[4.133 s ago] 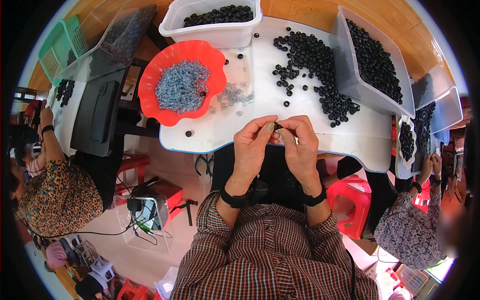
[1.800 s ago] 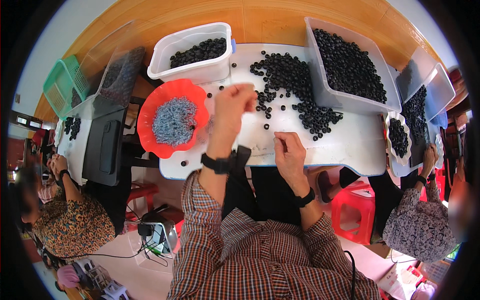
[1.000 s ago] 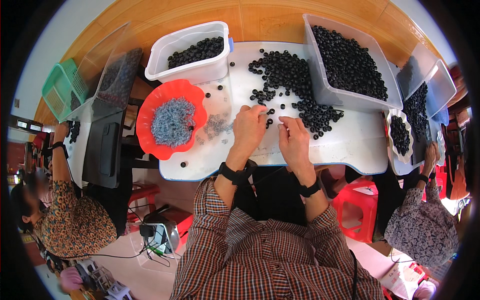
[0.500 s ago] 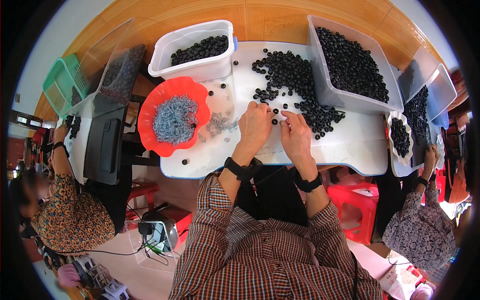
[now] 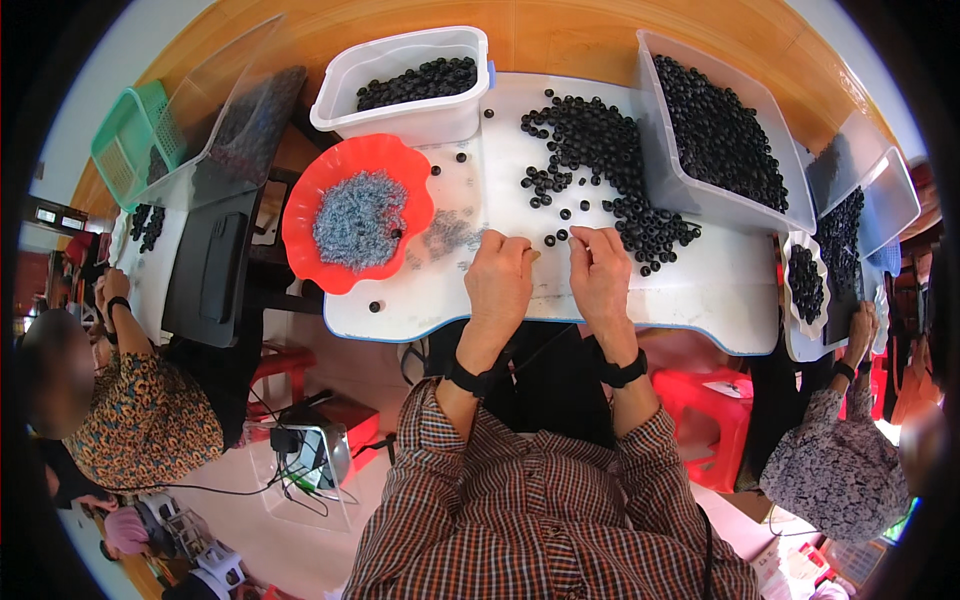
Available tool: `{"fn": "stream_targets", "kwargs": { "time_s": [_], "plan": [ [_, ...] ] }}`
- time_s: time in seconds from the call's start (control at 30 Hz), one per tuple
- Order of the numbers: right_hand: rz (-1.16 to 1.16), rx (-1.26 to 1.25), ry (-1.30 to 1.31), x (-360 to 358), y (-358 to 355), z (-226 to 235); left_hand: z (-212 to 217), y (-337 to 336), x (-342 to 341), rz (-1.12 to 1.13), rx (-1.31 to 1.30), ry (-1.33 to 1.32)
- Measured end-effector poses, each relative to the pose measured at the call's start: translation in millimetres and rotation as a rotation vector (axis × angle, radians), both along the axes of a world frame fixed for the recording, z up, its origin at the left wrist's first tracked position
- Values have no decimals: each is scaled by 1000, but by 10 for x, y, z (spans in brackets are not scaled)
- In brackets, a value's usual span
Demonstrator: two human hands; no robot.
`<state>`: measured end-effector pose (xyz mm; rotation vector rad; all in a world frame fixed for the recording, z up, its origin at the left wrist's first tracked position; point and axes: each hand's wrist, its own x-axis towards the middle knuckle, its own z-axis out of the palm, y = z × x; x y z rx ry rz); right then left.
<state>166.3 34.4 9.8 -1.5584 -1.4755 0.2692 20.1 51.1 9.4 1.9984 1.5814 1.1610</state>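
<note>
My left hand [image 5: 500,281] is over the white table [image 5: 430,308] near its front edge, with fingers curled and thumb and forefinger pinched together. Anything between those fingertips is too small to make out. Just to its right, my right hand [image 5: 602,277] also has its fingers bent in and pressed together, and its grip is hidden. A gap separates the two hands. Small black ring-shaped parts [image 5: 556,239] lie on the table just beyond the fingertips. A loose heap of the same black parts [image 5: 598,140] spreads farther back.
A red scalloped bowl [image 5: 300,250] of small clear-grey pieces stands at the left. Behind it is a white tub [image 5: 400,127] of black parts; a translucent bin [image 5: 728,205] of them stands back right. People work at either side, near a red stool [image 5: 705,400].
My hands have drawn apart and come nearer the table's front edge. Black parts that were between my fingertips now lie beyond them. The whole view has shifted slightly.
</note>
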Motion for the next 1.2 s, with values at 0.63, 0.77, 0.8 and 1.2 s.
{"fn": "stream_targets", "kwargs": {
  "time_s": [0.63, 0.77, 0.8, 1.2],
  "plan": [
    [-55, -302, -358, 5, 235, 101, 32, -497, -107, -76, -148, -334],
    [-45, -229, -237, 3, 124, 91, -16, -561, -115, -69, -128, -370],
    [-42, -230, -242, 11, 79, 97, -20, -566, -120, -66, -129, -374],
    [371, -161, 134, -529, -449, 348, -82, -579, -368, -214, -639, -1297]
  ]
}}
